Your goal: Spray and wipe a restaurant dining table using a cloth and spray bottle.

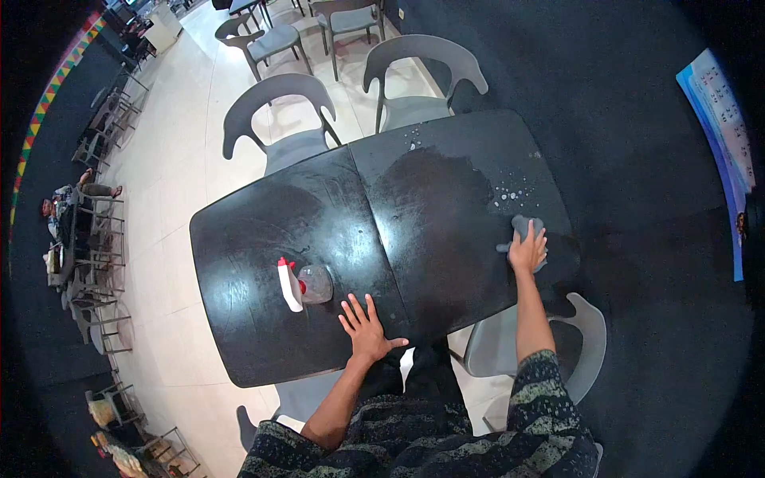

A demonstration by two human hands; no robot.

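Observation:
A black table [269, 346] with a seam across its middle stands before me. On its right part, my right hand [526, 251] presses a grey cloth [526, 226] against the top. White foamy droplets [511, 194] lie just beyond the cloth, and a few more droplets [413, 138] dot the far edge. A dark wet patch [439, 179] spreads over the middle of that part. My left hand [366, 334] rests flat near the front edge, fingers spread, holding nothing. To its left a clear spray bottle [315, 284] with a white and red trigger head [290, 287] stands on the table.
Grey chairs [281, 119] [427, 71] face the far side; another chair [496, 346] is at the near right. A dark wall [627, 149] borders the table's right end, with a calendar [720, 119] on it. A person [60, 206] sits at far left.

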